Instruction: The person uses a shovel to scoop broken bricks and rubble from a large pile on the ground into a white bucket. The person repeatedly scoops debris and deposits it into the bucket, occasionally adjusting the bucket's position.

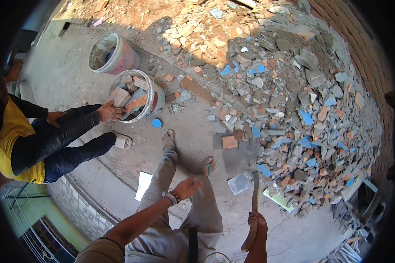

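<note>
The right hand (pixel 255 219) is clamped on the near end of a hoe (pixel 245 186), whose metal blade rests on the floor beside the rubble pile (pixel 289 101). The left hand (pixel 186 187) hangs loosely apart, holding nothing. The tool looks stiff and blade-heavy; a second grip farther up the wooden handle would steady it.

Outdoor site in strong sunlight with hard shadows. Bare concrete ground (pixel 74 74), dusty and stained. A curved red brick wall (pixel 360 48) runs from twelve to three o'clock. A low tiled wall (pixel 74 206) stands at seven o'clock, with green metal railings (pixel 26 210) beside it. Reddish soil (pixel 140 13) lies at twelve o'clock.
</note>
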A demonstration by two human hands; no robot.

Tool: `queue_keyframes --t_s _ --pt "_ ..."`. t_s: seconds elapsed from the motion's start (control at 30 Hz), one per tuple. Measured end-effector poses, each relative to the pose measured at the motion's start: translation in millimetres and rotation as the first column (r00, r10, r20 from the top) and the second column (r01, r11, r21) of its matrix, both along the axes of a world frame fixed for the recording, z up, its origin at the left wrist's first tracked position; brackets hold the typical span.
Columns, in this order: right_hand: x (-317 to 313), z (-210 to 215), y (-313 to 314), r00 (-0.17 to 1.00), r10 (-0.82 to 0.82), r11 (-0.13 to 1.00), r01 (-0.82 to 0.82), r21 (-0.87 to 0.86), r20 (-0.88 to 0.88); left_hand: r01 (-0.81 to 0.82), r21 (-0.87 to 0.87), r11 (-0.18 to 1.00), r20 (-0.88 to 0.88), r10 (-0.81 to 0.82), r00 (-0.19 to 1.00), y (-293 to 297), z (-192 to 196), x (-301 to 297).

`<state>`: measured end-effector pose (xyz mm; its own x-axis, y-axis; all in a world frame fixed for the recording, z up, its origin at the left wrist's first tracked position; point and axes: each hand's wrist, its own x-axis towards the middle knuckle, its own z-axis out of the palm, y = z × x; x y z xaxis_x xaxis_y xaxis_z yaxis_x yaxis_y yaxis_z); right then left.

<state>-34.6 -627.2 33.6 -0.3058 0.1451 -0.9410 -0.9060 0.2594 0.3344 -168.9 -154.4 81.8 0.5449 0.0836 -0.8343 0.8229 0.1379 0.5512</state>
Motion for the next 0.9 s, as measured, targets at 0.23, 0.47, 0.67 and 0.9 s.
queue_keyframes --t_s 0.23,0.47,0.67,0.9 --pt "-0.1 -1.7 -10.2 0.917 0.372 0.928 -0.365 -0.078 0.145 -0.369 0.200 0.908 0.116 0.352 0.929 86.4 -20.5 -1.5" --pt "-14.8 -31.7 23.8 0.737 0.641 0.762 -0.579 -0.290 0.214 -0.164 0.350 0.923 0.146 0.119 0.982 56.7 -21.0 7.8" --pt "-27.9 -73.1 26.8 0.602 0.783 0.601 -0.669 -0.438 0.156 -0.057 0.354 0.934 0.079 0.031 0.996 50.5 -6.9 26.1" --pt "-26.1 -96.7 14.1 0.598 0.788 0.583 -0.651 -0.486 0.146 -0.018 0.492 0.870 0.103 -0.037 0.994 60.4 -1.5 20.3"
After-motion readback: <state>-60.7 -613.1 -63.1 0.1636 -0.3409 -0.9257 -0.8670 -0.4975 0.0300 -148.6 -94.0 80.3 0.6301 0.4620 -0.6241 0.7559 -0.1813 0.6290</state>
